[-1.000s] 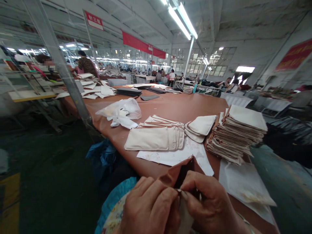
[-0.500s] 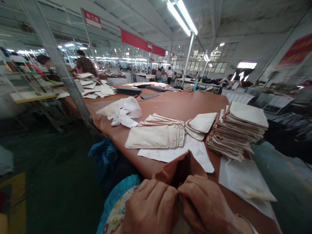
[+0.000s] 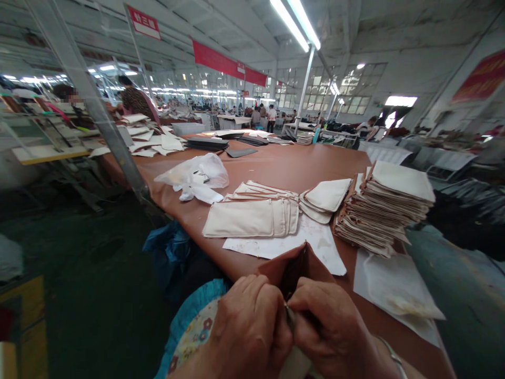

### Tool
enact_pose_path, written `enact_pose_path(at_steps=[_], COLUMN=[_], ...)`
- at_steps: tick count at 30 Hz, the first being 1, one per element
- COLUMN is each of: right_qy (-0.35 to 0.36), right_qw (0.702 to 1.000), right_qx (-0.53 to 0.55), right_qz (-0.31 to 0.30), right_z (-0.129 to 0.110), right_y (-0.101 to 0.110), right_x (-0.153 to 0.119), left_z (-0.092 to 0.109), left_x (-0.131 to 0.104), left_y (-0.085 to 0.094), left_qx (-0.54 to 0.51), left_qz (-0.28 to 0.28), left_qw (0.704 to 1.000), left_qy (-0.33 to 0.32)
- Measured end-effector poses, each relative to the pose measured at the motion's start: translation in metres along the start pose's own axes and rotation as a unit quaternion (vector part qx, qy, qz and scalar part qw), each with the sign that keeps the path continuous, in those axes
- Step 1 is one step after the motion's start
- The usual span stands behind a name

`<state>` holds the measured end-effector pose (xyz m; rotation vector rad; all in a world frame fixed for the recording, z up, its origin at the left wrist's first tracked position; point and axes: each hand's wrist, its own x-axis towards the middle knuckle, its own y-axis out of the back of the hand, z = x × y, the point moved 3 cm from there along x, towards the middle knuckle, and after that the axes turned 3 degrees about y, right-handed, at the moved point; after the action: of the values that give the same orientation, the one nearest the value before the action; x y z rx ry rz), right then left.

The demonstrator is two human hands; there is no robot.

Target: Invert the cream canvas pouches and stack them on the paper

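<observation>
The fingers of the left hand [image 3: 252, 321] and right hand [image 3: 327, 321] pinch the brown piece [image 3: 298, 266] tight, and it pokes up just past them, over the desk [image 3: 292, 163]

Floral garment [image 3: 199, 332], ruffled blue trim [image 3: 180, 322]
Small red and blue flowers dot its pale cloth; a slim bracelet [image 3: 391, 353] circles the right hand's [image 3: 331, 321] wrist.
</observation>
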<state>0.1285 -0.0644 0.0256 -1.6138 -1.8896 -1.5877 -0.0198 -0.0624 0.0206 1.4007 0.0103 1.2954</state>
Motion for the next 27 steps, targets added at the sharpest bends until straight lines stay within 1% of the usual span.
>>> enact_pose_path(at_steps=[2, 4, 6, 7, 9, 12, 13, 16, 20, 22, 24, 27], right_qy=[-0.028, -0.082, -0.138, -0.151, -0.146, -0.112, -0.099, -0.052, -0.008, -0.002, -0.013, -0.072], right_qw=[0.998, 0.991, 0.981, 0.978, 0.978, 0.986, 0.988, 0.994, 0.998, 0.999, 0.998, 0.990], right_qx=[0.054, 0.098, 0.124, 0.133, 0.138, 0.119, 0.109, 0.085, 0.048, 0.042, 0.061, 0.122], right_qz=[-0.006, -0.029, -0.054, -0.060, -0.059, -0.046, -0.043, -0.034, -0.037, -0.029, -0.019, -0.024], right_z=[0.005, 0.009, 0.012, 0.013, 0.011, 0.007, 0.006, 0.002, -0.002, -0.003, -0.002, 0.004], right_y=[-0.001, -0.002, -0.002, -0.002, -0.001, 0.000, 0.001, 0.002, 0.002, 0.001, -0.001, -0.006], right_x=[-0.002, -0.003, -0.004, -0.004, -0.002, 0.000, 0.000, 0.001, 0.003, 0.004, 0.004, 0.002], left_z=[-0.009, -0.016, -0.016, -0.014, -0.010, -0.007, -0.007, -0.009, -0.008, -0.008, -0.009, -0.012], left_x=[0.001, 0.004, 0.008, 0.010, 0.013, 0.013, 0.011, 0.008, 0.009, 0.011, 0.012, 0.009], left_y=[0.000, 0.006, 0.015, 0.020, 0.026, 0.023, 0.020, 0.014, 0.015, 0.017, 0.018, 0.016], left_qx=[-0.022, -0.079, -0.151, -0.180, -0.209, -0.223, -0.227, -0.246, -0.243, -0.240, -0.246, -0.289], left_qz=[0.013, 0.007, -0.018, -0.034, -0.076, -0.138, -0.145, -0.140, -0.141, -0.148, -0.163, -0.217], left_qw=[0.998, 0.992, 0.984, 0.980, 0.973, 0.961, 0.958, 0.951, 0.948, 0.944, 0.931, 0.891], left_qy=[0.059, 0.095, 0.090, 0.079, 0.069, 0.091, 0.101, 0.126, 0.148, 0.174, 0.216, 0.275])
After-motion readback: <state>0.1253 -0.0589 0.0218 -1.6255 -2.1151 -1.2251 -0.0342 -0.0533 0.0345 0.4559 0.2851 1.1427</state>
